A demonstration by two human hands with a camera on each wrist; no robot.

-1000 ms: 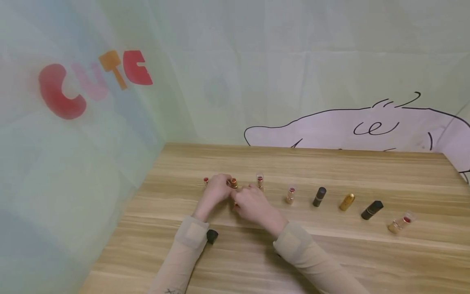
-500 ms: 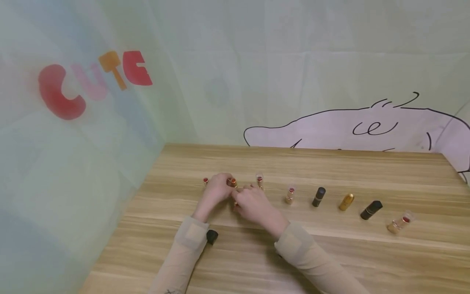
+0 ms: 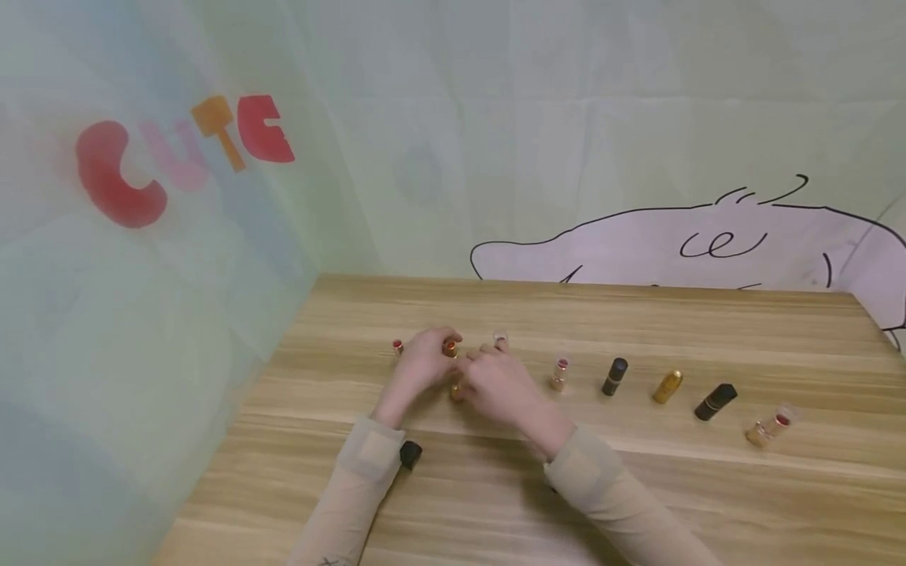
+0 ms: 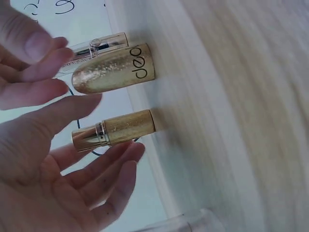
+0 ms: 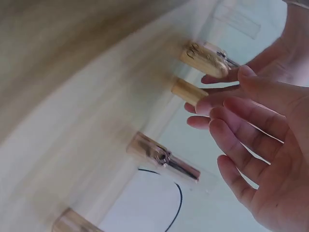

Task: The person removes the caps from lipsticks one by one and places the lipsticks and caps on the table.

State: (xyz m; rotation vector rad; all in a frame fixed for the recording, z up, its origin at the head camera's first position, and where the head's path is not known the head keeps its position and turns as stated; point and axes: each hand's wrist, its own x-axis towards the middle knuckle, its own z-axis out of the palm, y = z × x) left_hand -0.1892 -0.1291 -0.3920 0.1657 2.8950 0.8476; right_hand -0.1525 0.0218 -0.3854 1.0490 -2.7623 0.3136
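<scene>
A gold lipstick tube (image 4: 116,130) stands upright on the table, its cap off and the orange-red tip showing in the head view. My left hand (image 3: 422,359) is around it, thumb on one side and loosely bent fingers on the other, with gaps visible in the left wrist view. A gold lipstick cap (image 4: 116,72) with dark lettering stands nearer to me. Beside that cap is my right hand (image 3: 499,385), its fingers relaxed and holding nothing in the right wrist view (image 5: 270,145). A lipstick with a clear cap (image 3: 500,340) stands just beyond the right fingers.
To the right, a row holds a clear-capped lipstick (image 3: 560,375), a black tube (image 3: 615,376), a gold tube (image 3: 668,387), a black tube (image 3: 716,402) and another clear-capped lipstick (image 3: 771,427). A red lipstick (image 3: 398,347) stands left. A black piece (image 3: 410,453) lies by the left sleeve.
My left fingers have loosened from the gold lipstick tube. My right hand has shifted slightly right and away from the gold cap, which now shows more.
</scene>
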